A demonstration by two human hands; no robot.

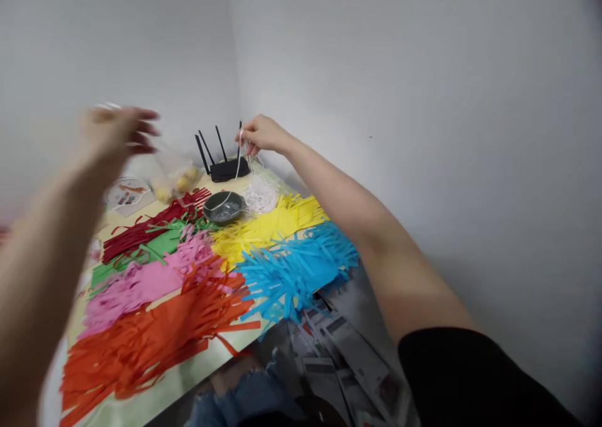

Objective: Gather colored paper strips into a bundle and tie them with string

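My right hand (263, 133) is raised by the black router, its fingers pinched on a white cord (238, 163). The cord hangs down from my fingers toward a dark bowl (224, 208), and a thin strand lies across the bowl. Beside the bowl sits a loose white bundle of cord (261, 195). Up on the left, my left hand (125, 129) is smeared by motion; its fingers reach out to the right with gaps between them, and I see nothing held in them. Fringed strips lie below: yellow (277, 223), blue (301, 267), orange (155, 336).
The black router (229, 170) with upright antennas stands at the table's back corner, near the walls. A clear bag with yellow items (183, 181) lies left of it. Pink (155, 281), green (164, 244) and dark red (150, 229) fringed strips cover the table's left side.
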